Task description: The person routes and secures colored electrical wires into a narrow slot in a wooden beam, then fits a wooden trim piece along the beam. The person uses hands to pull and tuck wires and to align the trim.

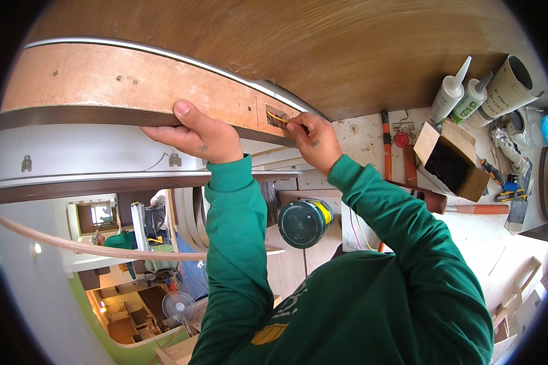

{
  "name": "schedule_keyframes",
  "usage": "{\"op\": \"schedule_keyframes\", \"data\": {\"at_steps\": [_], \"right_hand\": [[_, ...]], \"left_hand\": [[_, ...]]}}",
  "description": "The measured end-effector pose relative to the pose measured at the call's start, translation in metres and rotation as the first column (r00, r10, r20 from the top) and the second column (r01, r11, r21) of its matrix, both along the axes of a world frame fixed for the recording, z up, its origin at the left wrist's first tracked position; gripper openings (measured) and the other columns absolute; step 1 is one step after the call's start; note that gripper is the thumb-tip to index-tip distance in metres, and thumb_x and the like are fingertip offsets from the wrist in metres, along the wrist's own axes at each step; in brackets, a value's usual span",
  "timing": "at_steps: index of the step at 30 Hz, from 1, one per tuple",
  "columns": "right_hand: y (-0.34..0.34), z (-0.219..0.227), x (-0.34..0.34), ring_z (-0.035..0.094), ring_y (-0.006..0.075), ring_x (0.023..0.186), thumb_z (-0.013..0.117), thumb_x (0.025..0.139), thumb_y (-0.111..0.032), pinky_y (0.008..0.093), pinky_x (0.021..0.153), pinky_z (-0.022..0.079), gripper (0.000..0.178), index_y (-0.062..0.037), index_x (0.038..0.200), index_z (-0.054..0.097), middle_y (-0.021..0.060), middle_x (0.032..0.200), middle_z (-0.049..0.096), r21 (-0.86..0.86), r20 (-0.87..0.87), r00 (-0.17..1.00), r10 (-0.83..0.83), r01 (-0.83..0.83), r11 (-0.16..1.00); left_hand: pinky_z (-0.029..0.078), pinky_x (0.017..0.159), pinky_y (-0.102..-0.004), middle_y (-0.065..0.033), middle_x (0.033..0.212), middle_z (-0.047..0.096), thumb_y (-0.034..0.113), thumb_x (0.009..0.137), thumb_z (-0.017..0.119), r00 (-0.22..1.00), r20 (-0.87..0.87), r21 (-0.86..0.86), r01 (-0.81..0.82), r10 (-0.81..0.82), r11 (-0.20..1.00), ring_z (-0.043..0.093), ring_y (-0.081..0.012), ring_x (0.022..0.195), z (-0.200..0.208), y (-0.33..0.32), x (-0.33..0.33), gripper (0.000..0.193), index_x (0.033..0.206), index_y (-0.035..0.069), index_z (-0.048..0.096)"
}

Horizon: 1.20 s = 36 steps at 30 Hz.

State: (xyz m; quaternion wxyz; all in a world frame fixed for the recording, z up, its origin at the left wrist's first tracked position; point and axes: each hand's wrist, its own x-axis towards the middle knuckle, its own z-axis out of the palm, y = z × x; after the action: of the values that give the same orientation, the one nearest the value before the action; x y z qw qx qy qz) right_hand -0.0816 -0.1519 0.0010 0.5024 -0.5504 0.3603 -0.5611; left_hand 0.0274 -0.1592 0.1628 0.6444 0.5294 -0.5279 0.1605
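Observation:
A long wooden board [158, 79] with a pale reddish-brown face runs across the upper left. My left hand [198, 134] grips its lower edge, thumb on the face and fingers underneath. Near the board's right end is a small rectangular cutout [270, 112]. A thin yellow wire [278, 116] comes out of it. My right hand [316, 143] is closed at the cutout, pinching the wire between thumb and forefinger; the fingertips partly hide its end.
Sealant tubes [449, 94] and an open cardboard box [456, 158] stand on the right, near a hammer [432, 201] with an orange handle. Below my hands sits a dark round tub [302, 224]. A curved wooden strip [103, 249] crosses the lower left; a person [120, 239] works beyond it.

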Motion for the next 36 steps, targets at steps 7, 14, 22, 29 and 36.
{"op": "schedule_keyframes", "data": {"at_steps": [7, 14, 22, 29, 36], "right_hand": [[-0.02, -0.004, 0.015, 0.065, 0.0156, 0.075, 0.071, 0.096, -0.009, 0.0313, 0.07, 0.053, 0.011, 0.0018, 0.096, 0.072, 0.0102, 0.083, 0.072, 0.132, 0.068, 0.98, 0.187, -0.195, 0.972], [-0.037, 0.008, 0.016, 0.063, 0.0097, 0.073, 0.068, 0.099, -0.012, 0.0261, 0.064, 0.052, 0.014, 0.0008, 0.097, 0.073, 0.0047, 0.077, 0.068, 0.199, 0.06, 0.964, 0.26, -0.267, 0.943], [-0.022, 0.023, -0.014, 0.06, 0.0116, 0.06, 0.064, 0.103, -0.023, 0.0281, 0.053, 0.051, 0.023, -0.0006, 0.108, 0.067, 0.0027, 0.071, 0.061, 0.37, 0.193, 0.884, 0.426, -0.468, 0.803], [-0.016, 0.024, -0.005, 0.052, 0.0101, 0.056, 0.069, 0.1, -0.027, 0.0287, 0.049, 0.04, 0.028, 0.0001, 0.101, 0.071, 0.0016, 0.069, 0.059, 0.393, 0.145, 0.935, 0.323, -0.354, 0.849], [-0.048, 0.031, 0.007, 0.058, 0.0217, 0.061, 0.07, 0.094, -0.026, 0.0368, 0.056, 0.045, 0.025, -0.0021, 0.093, 0.077, 0.01, 0.076, 0.069, 0.355, -0.229, 0.892, 0.39, -0.296, 0.887]], "left_hand": [[0.026, 0.125, -0.0461, -0.0354, 0.163, 0.016, 0.058, 0.105, 0.049, 1.0, 0.016, -0.01, -0.014, 0.015, 1.0, 0.026, -0.0408, 0.153, -0.001, -0.002, 0.0, 0.1, 0.16, -0.011, 0.002], [0.029, 0.123, -0.0449, -0.0333, 0.162, 0.021, 0.055, 0.105, 0.051, 1.0, -0.014, -0.031, 0.017, -0.018, 0.999, 0.031, -0.038, 0.15, 0.0, -0.002, -0.004, 0.097, 0.16, -0.01, 0.004], [0.035, 0.119, -0.0428, -0.0306, 0.157, 0.03, 0.044, 0.107, 0.053, 0.999, -0.016, -0.074, 0.05, -0.051, 0.996, 0.04, -0.0343, 0.145, 0.003, -0.003, -0.006, 0.086, 0.159, -0.009, 0.01], [0.036, 0.119, -0.0429, -0.0303, 0.154, 0.033, 0.041, 0.108, 0.052, 0.992, 0.039, -0.064, 0.126, -0.123, 0.99, 0.041, -0.0339, 0.143, 0.005, 0.002, -0.008, 0.079, 0.157, -0.009, 0.015], [0.028, 0.123, -0.0454, -0.0371, 0.159, 0.022, 0.048, 0.106, 0.052, 0.998, 0.034, -0.035, 0.057, -0.056, 0.998, 0.03, -0.04, 0.15, 0.002, 0.0, 0.0, 0.093, 0.157, -0.015, 0.006]]}}
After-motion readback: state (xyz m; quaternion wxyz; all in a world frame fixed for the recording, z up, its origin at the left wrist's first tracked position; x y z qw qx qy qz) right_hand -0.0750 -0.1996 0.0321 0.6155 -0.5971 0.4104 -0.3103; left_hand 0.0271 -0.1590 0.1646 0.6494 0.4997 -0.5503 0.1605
